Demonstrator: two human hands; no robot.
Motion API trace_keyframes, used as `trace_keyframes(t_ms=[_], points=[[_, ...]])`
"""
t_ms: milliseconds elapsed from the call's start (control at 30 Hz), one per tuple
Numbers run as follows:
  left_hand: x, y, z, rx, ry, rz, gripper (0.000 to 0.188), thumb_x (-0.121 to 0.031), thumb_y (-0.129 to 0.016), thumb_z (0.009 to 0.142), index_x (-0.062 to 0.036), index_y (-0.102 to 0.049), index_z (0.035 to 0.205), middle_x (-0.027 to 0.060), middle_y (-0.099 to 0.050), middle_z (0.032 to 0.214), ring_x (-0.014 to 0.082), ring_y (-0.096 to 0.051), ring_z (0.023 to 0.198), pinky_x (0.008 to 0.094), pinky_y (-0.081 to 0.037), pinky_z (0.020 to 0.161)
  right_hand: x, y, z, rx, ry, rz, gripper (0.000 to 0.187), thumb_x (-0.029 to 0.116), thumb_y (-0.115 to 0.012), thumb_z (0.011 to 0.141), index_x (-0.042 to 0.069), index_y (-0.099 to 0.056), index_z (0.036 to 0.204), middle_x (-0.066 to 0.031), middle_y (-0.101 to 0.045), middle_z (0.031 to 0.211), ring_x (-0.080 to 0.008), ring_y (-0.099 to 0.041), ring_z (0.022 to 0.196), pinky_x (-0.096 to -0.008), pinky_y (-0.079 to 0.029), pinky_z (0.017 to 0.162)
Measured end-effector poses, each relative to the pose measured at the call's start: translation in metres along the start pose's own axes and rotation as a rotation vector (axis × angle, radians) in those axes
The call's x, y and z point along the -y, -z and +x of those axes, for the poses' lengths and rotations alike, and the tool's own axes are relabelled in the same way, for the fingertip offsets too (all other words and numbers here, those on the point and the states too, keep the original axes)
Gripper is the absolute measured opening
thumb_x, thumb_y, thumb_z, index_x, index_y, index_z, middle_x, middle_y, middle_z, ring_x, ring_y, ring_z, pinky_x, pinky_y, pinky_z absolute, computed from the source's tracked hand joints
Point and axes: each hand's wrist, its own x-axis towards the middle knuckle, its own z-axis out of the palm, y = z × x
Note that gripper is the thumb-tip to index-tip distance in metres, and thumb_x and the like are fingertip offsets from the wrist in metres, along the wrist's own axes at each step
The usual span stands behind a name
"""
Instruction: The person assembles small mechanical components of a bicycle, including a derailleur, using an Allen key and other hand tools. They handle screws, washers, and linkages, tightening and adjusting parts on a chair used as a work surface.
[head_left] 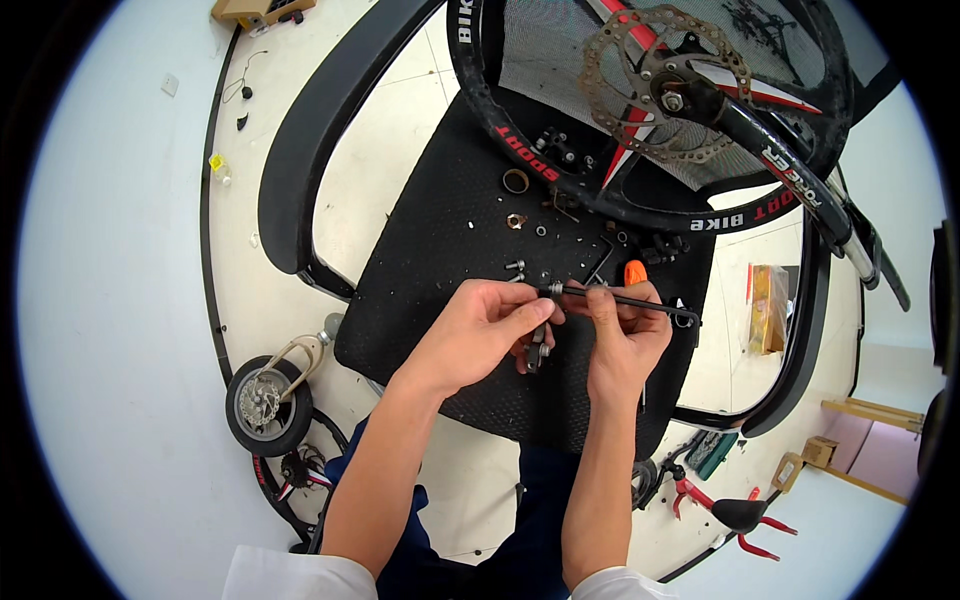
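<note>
Over the black chair seat (430, 250), my left hand (478, 330) is closed around a small dark metal bike part (537, 352) with silver bolts. The fingers cover much of it, so its exact kind is unclear. My right hand (628, 335) pinches a long black hex key (650, 304), whose bent short end sticks out to the right. The key's far end meets a silver bolt (555, 289) at my left fingertips; whether it sits inside the bolt head is too small to tell. An orange-handled tool (635, 272) lies just beyond my right hand.
A bicycle wheel (520, 150) with a brake disc (665, 85) and fork (790, 170) rests across the chair's back. Loose bolts (515, 267), a ring (515, 181) and another hex key (600, 258) lie on the seat. Armrests (300, 170) flank it. A small wheel (268, 405) stands at left.
</note>
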Motion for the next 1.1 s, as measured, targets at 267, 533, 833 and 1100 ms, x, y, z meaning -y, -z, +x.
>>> trace_keyframes(t_ms=[267,533,833,1100], points=[[0.001,-0.001,0.003,-0.031,0.004,-0.065,0.024,-0.018,-0.057,0.102,0.0013,-0.07,0.101,0.0043,-0.069,0.077,0.0095,-0.062,0.063,0.0254,-0.051,0.057,0.008,-0.021,0.002,-0.056,-0.015,0.323,0.026,0.0,-0.06,0.096,-0.007,-0.055,0.121,-0.0284,-0.064,0.122,-0.0354,-0.067,0.111,-0.0422,-0.058,0.093],[0.001,-0.003,0.003,0.014,0.026,-0.047,0.023,-0.018,-0.057,0.102,0.001,-0.071,0.101,0.0046,-0.069,0.078,0.0099,-0.062,0.062,0.0256,-0.051,0.056,0.01,-0.014,0.001,-0.026,0.05,0.179,0.036,0.002,-0.053,0.1,-0.008,-0.046,0.133,-0.0306,-0.058,0.132,-0.0357,-0.062,0.12,-0.0431,-0.053,0.102],[0.0,-0.003,0.003,0.026,0.042,-0.046,0.025,-0.023,-0.06,0.101,-0.0001,-0.071,0.1,0.0036,-0.068,0.078,0.009,-0.062,0.068,0.0237,-0.049,0.059,0.006,-0.01,0.0,-0.08,0.007,0.144,0.025,0.004,-0.059,0.098,-0.009,-0.058,0.12,-0.0286,-0.066,0.118,-0.0357,-0.067,0.111,-0.0421,-0.059,0.092],[0.001,-0.003,0.003,0.011,0.016,0.041,0.023,-0.021,-0.06,0.101,0.0,-0.071,0.101,0.0037,-0.068,0.079,0.0086,-0.063,0.069,0.0237,-0.05,0.059,0.006,-0.012,-0.001,-0.113,-0.095,0.072,0.026,0.006,-0.06,0.098,-0.01,-0.058,0.119,-0.0273,-0.067,0.115,-0.0344,-0.069,0.107,-0.0377,-0.06,0.09]])
